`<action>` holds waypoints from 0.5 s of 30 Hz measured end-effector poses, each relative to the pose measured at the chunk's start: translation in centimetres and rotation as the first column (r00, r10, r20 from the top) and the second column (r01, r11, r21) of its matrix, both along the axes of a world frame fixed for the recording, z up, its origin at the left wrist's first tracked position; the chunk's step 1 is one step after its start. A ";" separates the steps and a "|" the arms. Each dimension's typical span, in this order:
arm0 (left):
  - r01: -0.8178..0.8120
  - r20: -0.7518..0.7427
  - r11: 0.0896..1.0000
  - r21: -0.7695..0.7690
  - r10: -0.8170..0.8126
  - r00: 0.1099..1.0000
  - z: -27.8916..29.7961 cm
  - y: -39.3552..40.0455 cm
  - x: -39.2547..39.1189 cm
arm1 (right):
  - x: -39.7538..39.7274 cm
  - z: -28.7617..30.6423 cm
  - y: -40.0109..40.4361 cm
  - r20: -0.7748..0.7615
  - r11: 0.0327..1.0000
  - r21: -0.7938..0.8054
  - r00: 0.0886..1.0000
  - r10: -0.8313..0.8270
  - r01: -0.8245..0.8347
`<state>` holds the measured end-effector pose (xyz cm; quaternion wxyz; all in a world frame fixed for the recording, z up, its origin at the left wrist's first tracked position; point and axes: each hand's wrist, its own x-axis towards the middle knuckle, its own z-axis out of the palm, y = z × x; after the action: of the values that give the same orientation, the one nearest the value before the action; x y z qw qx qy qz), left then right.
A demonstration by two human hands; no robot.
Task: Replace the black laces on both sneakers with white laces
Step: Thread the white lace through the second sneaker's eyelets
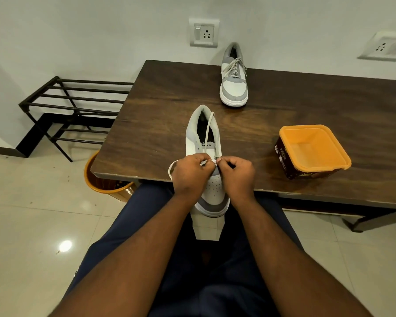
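While the near white-and-grey low-top sneaker [205, 145] lies with its toe overhanging the front edge of the dark brown wooden table [306, 106], heel pointing away, both hands work at its lowest eyelets. Its toe box is white with small perforations, its toe bumper grey over a white sole, and its dark interior shows through the open collar. A flat white lace [207, 131] runs up over the tongue toward the heel, and another stretch loops out to the left of the shoe just past the knuckles. The left hand [189, 173] has its fingers curled tight, pinching the lace at the eyelet row; the right hand [237, 173] is likewise curled, thumb and forefinger nipping the lace end just beside the left hand's fingertips. Further back, near the wall, the second grey-and-white sneaker [234, 76] stands already laced in white, toe toward the camera. An open orange-rimmed square plastic tub [313, 152] sits to the right, well apart from both shoes.
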<state>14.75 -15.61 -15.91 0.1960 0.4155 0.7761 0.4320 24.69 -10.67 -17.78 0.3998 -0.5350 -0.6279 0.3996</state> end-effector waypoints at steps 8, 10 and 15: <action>0.006 -0.055 1.000 -0.005 -0.006 0.998 -0.7 0.4 0.5 | 0.3 0.0 0.0 -0.106 0.996 -0.074 0.994 0.032 -0.040; 0.006 -0.034 1.000 0.006 -0.006 0.999 -0.9 0.5 0.5 | 0.4 -0.1 0.0 -0.135 0.993 -0.099 0.990 0.052 -0.065; 0.048 -0.013 0.999 -0.001 -0.048 0.999 -1.4 0.7 0.1 | 0.6 0.0 0.2 -0.184 0.986 -0.143 0.981 0.060 -0.087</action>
<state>14.81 -14.96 -17.31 0.2015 0.4367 0.7672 0.4243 25.28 -10.52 -17.78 0.3978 -0.5020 -0.5769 0.5069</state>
